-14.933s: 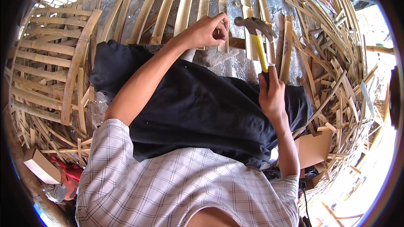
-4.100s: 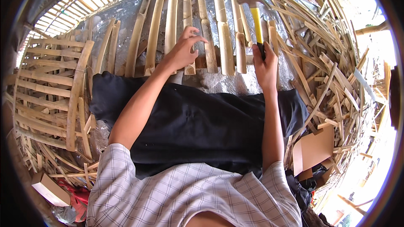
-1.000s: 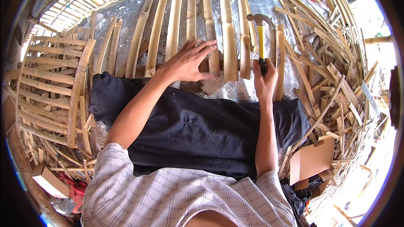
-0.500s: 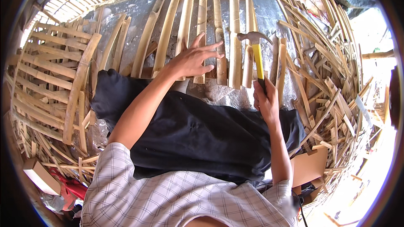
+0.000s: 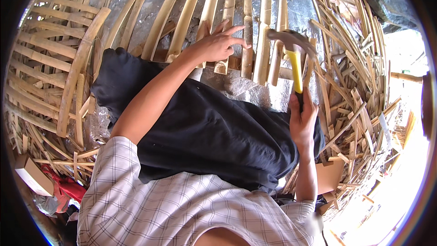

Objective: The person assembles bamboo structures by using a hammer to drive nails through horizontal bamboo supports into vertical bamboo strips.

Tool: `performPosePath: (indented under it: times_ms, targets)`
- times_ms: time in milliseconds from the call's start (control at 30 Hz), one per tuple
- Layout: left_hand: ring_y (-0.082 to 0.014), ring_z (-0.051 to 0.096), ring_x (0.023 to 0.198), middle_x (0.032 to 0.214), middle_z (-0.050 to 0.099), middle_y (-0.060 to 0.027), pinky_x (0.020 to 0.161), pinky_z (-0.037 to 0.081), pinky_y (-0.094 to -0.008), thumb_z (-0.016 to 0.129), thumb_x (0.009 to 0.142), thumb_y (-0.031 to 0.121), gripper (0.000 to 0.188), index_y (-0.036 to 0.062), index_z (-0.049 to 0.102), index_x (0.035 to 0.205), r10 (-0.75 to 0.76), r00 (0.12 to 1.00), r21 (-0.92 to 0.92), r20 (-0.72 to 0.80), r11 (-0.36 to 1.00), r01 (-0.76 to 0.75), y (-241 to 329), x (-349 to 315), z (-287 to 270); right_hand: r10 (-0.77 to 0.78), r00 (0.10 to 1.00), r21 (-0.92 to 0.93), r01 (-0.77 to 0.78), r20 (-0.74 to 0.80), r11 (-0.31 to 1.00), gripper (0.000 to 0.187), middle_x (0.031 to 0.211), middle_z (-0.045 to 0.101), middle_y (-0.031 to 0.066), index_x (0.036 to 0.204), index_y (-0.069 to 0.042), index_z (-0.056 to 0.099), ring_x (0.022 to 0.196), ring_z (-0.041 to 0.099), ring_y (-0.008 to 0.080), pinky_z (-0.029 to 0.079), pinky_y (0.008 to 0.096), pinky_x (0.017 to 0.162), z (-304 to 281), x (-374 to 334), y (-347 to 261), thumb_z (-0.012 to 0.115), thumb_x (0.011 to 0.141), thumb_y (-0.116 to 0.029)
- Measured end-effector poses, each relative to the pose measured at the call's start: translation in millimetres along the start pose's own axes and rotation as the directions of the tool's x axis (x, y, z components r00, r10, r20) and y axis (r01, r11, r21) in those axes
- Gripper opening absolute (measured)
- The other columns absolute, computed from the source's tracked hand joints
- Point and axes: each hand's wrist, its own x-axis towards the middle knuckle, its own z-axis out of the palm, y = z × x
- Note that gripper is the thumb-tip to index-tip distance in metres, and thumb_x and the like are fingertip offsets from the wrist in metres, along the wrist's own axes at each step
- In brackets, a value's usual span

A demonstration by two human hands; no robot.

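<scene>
Hammer (image 5: 296, 70): beyond the right end of the black cloth (image 5: 200, 123), yellow handle slanting up and leftward, face turned left, claw right. Right hand (image 5: 302, 120) wrapped around its dark grip at the cloth's right end, thumb lying along the handle; wrist fairly straight, forearm (image 5: 307, 173) rising steeply past that same end.

Slats (image 5: 261, 50): a row of split bamboo directly beyond the cloth, running away from it, near ends uneven, set apart with narrow gaps. Hammer head overlaps the rightmost ones in view (cannot tell whether it touches any).

Left hand (image 5: 216, 45): beyond the middle of the cloth, over the slats, fingers spread and lightly bent, pointing away and to the right, back of the hand up. Nothing seen in its grasp; contact of the fingertips unclear. Left forearm (image 5: 154, 93) crosses the cloth's left part on a diagonal, elbow bent outward.

Under the slats, beyond the cloth: a wooden crosspiece (image 5: 286, 73) and a silvery sheet (image 5: 300, 13).

Left of the cloth, a bamboo rack (image 5: 83, 60); nearer on that side, a carton (image 5: 34, 177) and red fabric (image 5: 68, 187). Right of the cloth, heaped offcuts (image 5: 359, 114); cardboard (image 5: 328, 176) just beyond its near right corner. Checked shirt (image 5: 154, 200) on the near side.
</scene>
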Motion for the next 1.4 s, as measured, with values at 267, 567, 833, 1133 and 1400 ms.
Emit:
performPosePath:
  times_ms: [267,567,833,1133,1400]
  targets:
    - [-0.0338,0.009,0.161,0.173,0.018,0.0062,0.123,0.007,-0.0775,0.061,0.091,0.004,0.047,0.0295,0.071,0.129,0.01,0.999,-0.095,-0.05,0.995,-0.015,-6.9,1.8,7.0,-0.031,0.991,-0.327,0.073,0.133,0.942,0.023,0.075,0.063,0.0265,0.107,0.002,0.054,0.066,0.058,0.0507,0.045,0.0548,0.063,8.3,-20.5,3.2,0.063,0.104,-0.019]
    - [-0.035,0.007,0.161,0.171,0.025,0.0124,0.126,0.005,-0.0734,0.06,0.089,0.002,0.049,0.0314,0.072,0.126,0.045,0.999,-0.11,-0.029,0.993,-0.048,1.2,4.4,-2.9,-0.04,0.995,-0.344,0.069,0.09,0.936,0.02,0.075,0.065,0.0252,0.113,0.002,0.053,0.065,0.062,0.05,0.047,0.0536,0.059,25.4,-28.6,36.1,0.059,0.105,-0.016]
    - [-0.0405,0.011,0.159,0.171,0.028,0.0034,0.133,0.005,-0.0555,0.059,0.095,0.008,0.045,0.0321,0.07,0.131,0.099,0.994,-0.086,-0.05,0.991,-0.103,-9.6,2.8,4.5,-0.005,0.995,0.043,0.01,-0.104,0.999,0.016,0.064,0.059,0.0143,0.11,0.006,0.057,0.049,0.053,0.0209,0.041,0.0335,0.051,-8.2,-18.1,-6.8,0.056,0.106,-0.01]
    - [-0.0356,0.009,0.16,0.17,0.029,0.0107,0.132,0.015,-0.0577,0.062,0.089,0.003,0.048,0.0298,0.072,0.128,0.072,0.994,-0.067,-0.077,0.995,-0.078,-8.3,3.8,8.0,0.103,0.987,-0.15,-0.084,0.123,0.985,0.021,0.065,0.058,0.0155,0.107,0.002,0.058,0.053,0.053,0.0256,0.041,0.0418,0.053,-15.4,-6.5,-9.0,0.061,0.106,-0.018]
    - [-0.0364,0.012,0.16,0.169,0.032,0.0097,0.131,0.02,-0.0582,0.062,0.088,0.002,0.047,0.0282,0.072,0.126,0.028,0.998,-0.081,-0.061,0.996,-0.033,-0.6,5.5,4.7,-0.055,0.974,-0.502,0.161,0.219,0.849,0.02,0.082,0.066,0.0277,0.115,0.001,0.057,0.063,0.063,0.0458,0.05,0.0516,0.057,13.5,-19.8,19.3,0.058,0.107,-0.017]
